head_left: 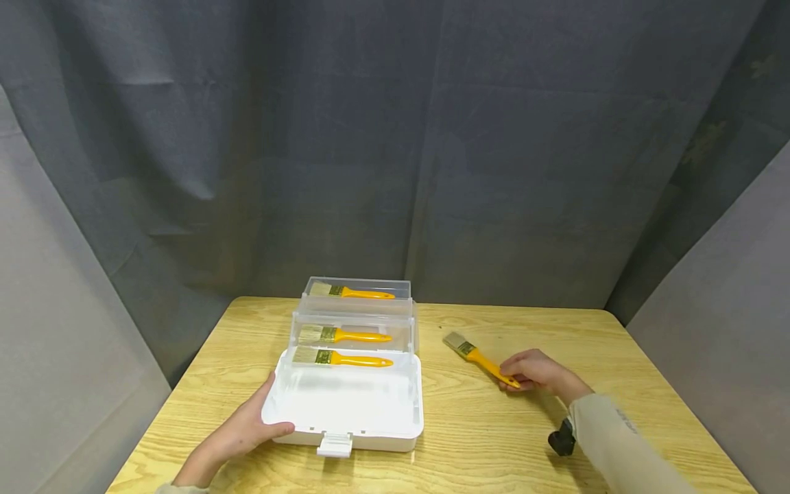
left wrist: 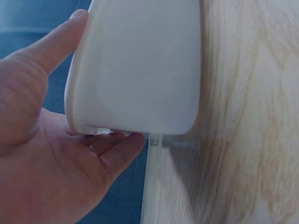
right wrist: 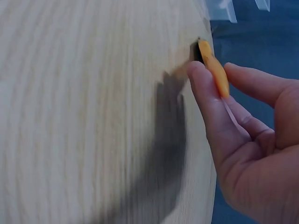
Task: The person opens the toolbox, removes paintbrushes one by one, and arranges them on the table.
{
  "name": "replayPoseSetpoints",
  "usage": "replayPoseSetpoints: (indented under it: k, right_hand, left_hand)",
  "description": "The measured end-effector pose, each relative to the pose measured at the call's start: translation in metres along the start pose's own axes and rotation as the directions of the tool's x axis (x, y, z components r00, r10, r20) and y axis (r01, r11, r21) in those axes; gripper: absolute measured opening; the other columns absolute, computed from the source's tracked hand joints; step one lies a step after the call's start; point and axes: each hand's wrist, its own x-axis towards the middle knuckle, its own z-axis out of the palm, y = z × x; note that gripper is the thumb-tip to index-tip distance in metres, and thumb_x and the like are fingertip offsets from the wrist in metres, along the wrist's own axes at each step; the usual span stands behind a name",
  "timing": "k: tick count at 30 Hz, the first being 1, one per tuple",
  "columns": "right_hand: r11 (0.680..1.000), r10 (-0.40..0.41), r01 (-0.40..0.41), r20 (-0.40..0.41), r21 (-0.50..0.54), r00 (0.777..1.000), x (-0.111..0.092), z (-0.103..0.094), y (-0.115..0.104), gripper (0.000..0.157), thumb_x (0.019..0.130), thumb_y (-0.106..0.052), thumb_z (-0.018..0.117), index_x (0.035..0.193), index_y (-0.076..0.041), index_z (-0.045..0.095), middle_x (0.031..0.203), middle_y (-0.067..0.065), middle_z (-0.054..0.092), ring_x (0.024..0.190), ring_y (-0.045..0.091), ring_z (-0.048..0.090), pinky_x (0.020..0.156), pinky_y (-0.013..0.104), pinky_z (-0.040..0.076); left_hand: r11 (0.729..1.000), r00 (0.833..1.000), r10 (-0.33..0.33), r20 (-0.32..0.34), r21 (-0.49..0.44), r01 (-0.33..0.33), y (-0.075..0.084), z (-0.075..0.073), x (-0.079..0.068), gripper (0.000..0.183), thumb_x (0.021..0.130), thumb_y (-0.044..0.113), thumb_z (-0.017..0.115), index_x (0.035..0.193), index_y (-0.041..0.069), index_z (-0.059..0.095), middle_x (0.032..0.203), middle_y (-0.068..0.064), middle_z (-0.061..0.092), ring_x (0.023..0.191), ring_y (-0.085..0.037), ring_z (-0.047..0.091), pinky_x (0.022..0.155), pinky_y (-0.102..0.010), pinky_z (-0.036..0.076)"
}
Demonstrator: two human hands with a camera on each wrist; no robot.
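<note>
My left hand (head_left: pixel 247 425) grips the left side of a white plastic box (head_left: pixel 352 446), its thumb at the front corner. In the left wrist view the fingers (left wrist: pixel 124 151) bend round the box's end. The box stands open, its clear trays (head_left: pixel 404 328) stepped up behind the white base. One paintbrush with a yellow handle lies in each tray level: a rear brush (head_left: pixel 367 293), a middle brush (head_left: pixel 364 337) and a front brush (head_left: pixel 364 360). To the right, my right hand (head_left: pixel 537 370) pinches another paintbrush (head_left: pixel 484 361) by its handle end, bristles pointing away to the left.
A white latch (head_left: pixel 335 444) hangs at the front of the box. The wooden table (head_left: pixel 494 446) has a grey curtain (head_left: pixel 494 171) behind it and pale panels on both sides. A black strap piece (head_left: pixel 561 439) sits at the right wrist.
</note>
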Motion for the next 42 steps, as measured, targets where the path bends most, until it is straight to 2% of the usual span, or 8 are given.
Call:
replayPoseSetpoints:
  k: [4, 7, 10, 18, 25, 39, 42]
  right_hand:
    - [0.999, 0.011, -0.009, 0.033, -0.053, 0.999, 0.000, 0.009, 0.001, 0.033, 0.091, -0.008, 0.059, 0.113, 0.017, 0.057, 0.084, 0.022, 0.069, 0.068, 0.022, 0.069, 0.060, 0.031, 0.056]
    - [0.997, 0.037, -0.036, 0.012, -0.070, 0.999, 0.001, 0.018, 0.003, 0.029, 0.089, -0.009, 0.062, 0.107, 0.014, 0.062, 0.080, 0.018, 0.069, 0.065, 0.020, 0.068, 0.059, 0.031, 0.056]
    - [0.996, 0.077, -0.078, -0.018, -0.046, 0.997, 0.003, 0.026, 0.004, 0.025, 0.087, -0.009, 0.064, 0.103, 0.011, 0.065, 0.077, 0.013, 0.067, 0.061, 0.016, 0.066, 0.059, 0.031, 0.056]
    - [0.992, 0.124, -0.124, -0.008, 0.035, 0.992, 0.005, 0.043, 0.002, 0.020, 0.086, -0.010, 0.066, 0.096, 0.008, 0.066, 0.071, 0.008, 0.062, 0.057, 0.013, 0.063, 0.060, 0.032, 0.056]
    - [0.987, 0.126, -0.128, 0.031, 0.094, 0.992, 0.010, 0.057, 0.001, 0.017, 0.088, -0.010, 0.064, 0.094, 0.007, 0.064, 0.069, 0.007, 0.063, 0.059, 0.013, 0.065, 0.061, 0.030, 0.056]
    - [0.985, 0.147, -0.148, 0.012, 0.091, 0.989, 0.011, 0.067, -0.002, 0.019, 0.089, -0.009, 0.063, 0.097, 0.009, 0.063, 0.071, 0.010, 0.063, 0.060, 0.015, 0.067, 0.062, 0.030, 0.056]
    - [0.985, 0.153, -0.152, -0.004, 0.077, 0.988, 0.011, 0.068, -0.002, 0.019, 0.088, -0.010, 0.064, 0.095, 0.008, 0.063, 0.071, 0.010, 0.064, 0.059, 0.015, 0.066, 0.060, 0.030, 0.056]
  left_hand:
    - [1.000, 1.000, -0.005, 0.000, 0.001, 0.005, 0.000, 0.000, 0.000, 0.112, 0.074, 0.030, 0.081, 0.149, -0.005, 0.005, 0.153, -0.027, 0.007, 0.139, -0.040, 0.013, 0.108, -0.056, 0.015]
    - [1.000, 1.000, -0.005, -0.001, 0.007, 0.005, -0.001, 0.000, 0.000, 0.112, 0.074, 0.030, 0.081, 0.149, -0.005, 0.005, 0.153, -0.027, 0.007, 0.139, -0.041, 0.013, 0.108, -0.056, 0.016]
    - [1.000, 1.000, -0.002, -0.002, 0.010, 0.002, -0.001, 0.000, 0.000, 0.112, 0.074, 0.031, 0.081, 0.149, -0.005, 0.005, 0.153, -0.027, 0.008, 0.139, -0.041, 0.013, 0.108, -0.057, 0.016]
    - [1.000, 1.000, 0.002, -0.004, 0.011, -0.002, -0.001, 0.000, -0.001, 0.112, 0.075, 0.030, 0.081, 0.149, -0.005, 0.005, 0.153, -0.027, 0.008, 0.139, -0.041, 0.013, 0.108, -0.056, 0.016]
    - [1.000, 1.000, 0.002, -0.002, 0.003, -0.002, -0.001, -0.001, 0.000, 0.111, 0.075, 0.030, 0.081, 0.149, -0.004, 0.005, 0.153, -0.027, 0.007, 0.139, -0.040, 0.012, 0.108, -0.057, 0.016]
    - [1.000, 1.000, -0.012, -0.001, 0.004, 0.012, -0.001, 0.001, 0.001, 0.114, 0.074, 0.035, 0.081, 0.150, -0.001, 0.004, 0.154, -0.024, 0.006, 0.139, -0.039, 0.012, 0.109, -0.055, 0.013]
    - [1.000, 1.000, 0.003, -0.004, 0.008, -0.003, -0.001, 0.000, 0.001, 0.113, 0.074, 0.033, 0.081, 0.150, -0.003, 0.004, 0.154, -0.026, 0.007, 0.139, -0.041, 0.012, 0.108, -0.057, 0.014]
